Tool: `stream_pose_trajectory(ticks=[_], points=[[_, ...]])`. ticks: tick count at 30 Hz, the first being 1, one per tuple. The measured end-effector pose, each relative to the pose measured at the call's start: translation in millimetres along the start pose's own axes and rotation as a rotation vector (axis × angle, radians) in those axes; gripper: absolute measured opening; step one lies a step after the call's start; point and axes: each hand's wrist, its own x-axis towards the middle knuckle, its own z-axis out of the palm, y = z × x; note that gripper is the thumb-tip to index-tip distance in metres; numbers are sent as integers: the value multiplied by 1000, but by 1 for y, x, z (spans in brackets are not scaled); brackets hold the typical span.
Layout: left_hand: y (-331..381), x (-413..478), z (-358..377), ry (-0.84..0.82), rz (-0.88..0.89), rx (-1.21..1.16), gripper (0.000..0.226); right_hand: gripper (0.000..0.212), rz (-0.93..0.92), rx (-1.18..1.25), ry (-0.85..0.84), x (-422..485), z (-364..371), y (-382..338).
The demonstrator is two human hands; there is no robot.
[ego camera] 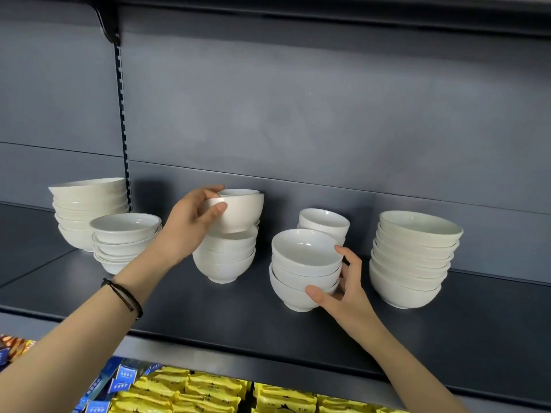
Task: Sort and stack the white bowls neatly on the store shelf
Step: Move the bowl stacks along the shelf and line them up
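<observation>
left hand (190, 225): fingers (208, 192) grasping top bowl (241, 213), raised | right hand (347, 290): fingers curled round bowl stack (304, 272)

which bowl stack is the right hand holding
The front stack just right of centre: the right hand wraps its lowest bowl, thumb in front, fingers behind. The left hand grips the top bowl of the middle stack instead.
</observation>
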Motion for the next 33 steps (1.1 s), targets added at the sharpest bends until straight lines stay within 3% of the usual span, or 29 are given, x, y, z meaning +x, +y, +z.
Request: stream_pose_trajectory(ticks=[3,7,9,12,14,17,20,24,26,30,33], points=[[24,-1,6,-3,63,-81,8,80,-37,-80,33,-3,-1,-6],[56,-6,24,-88,164,-182,12,57,-248,-264,268,2,-7,-36],[72,-10,40,-150,234,-241,11,51,-258,-122,286,11,-14,-62],[96,-11,66,-232,366,-262,3,64,-211,135,195,24,-32,-98],[108,-10,85,-249,424,-281,6,70,-194,177,203,29,-51,-111],[127,-3,113,-237,356,-408,16,65,-195,141,272,29,-83,-123],[144,5,147,-226,154,-628,32,48,-194,114,329,28,-117,-121],[153,9,192,-251,3,-665,58,39,-203,77,359,29,-157,-109],[153,10,211,-281,-25,-665,57,39,-183,64,355,31,-173,-100],[141,14,235,-346,-24,-616,26,42,-136,33,303,37,-195,-78],[132,14,246,-386,-18,-537,21,47,-79,-20,240,40,-205,-62]])
